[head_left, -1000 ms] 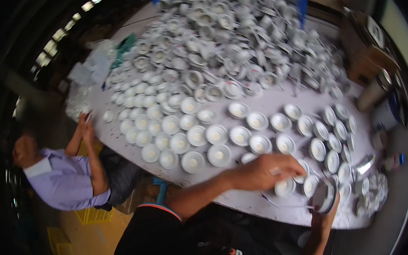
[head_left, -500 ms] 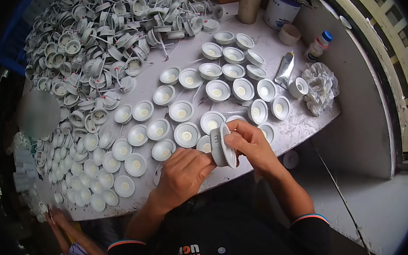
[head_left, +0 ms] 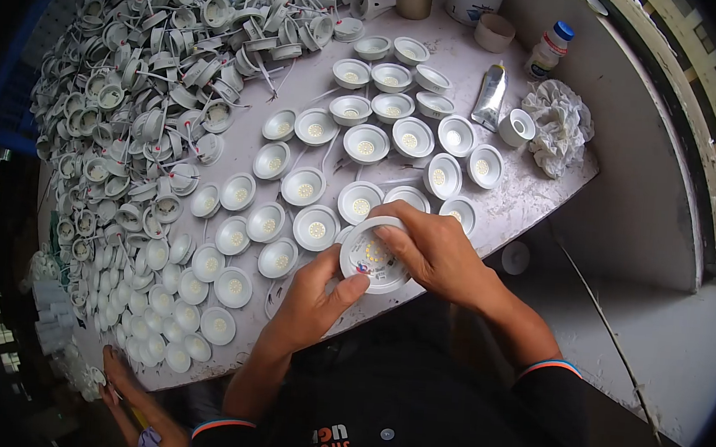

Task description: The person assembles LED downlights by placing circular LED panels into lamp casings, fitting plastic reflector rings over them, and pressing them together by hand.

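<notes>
Both of my hands hold one white round LED downlight [head_left: 384,270] above the table's front edge. Its face is turned up, showing yellow LED dots and a small red and blue spot by my left thumb. My left hand [head_left: 308,302] grips the lower left rim. From the upper right, my right hand [head_left: 438,251] is closed on it, thumb on the face and fingers behind. Rows of similar downlights [head_left: 316,227] with cup-shaped white reflectors lie just beyond my hands, several with cables trailing.
A big heap of white lamp housings [head_left: 168,66] with wires covers the far left. White round lamps [head_left: 186,318] crowd the near left. At right lie a metal tube [head_left: 490,98], a blue-capped bottle [head_left: 550,50] and crumpled white plastic [head_left: 559,126]. Another person's hands [head_left: 115,377] show lower left.
The downlight has turned from edge-on to face up in my hands. My left thumb has come onto its front rim, and my right thumb now lies across the face. The view has shifted slightly.
</notes>
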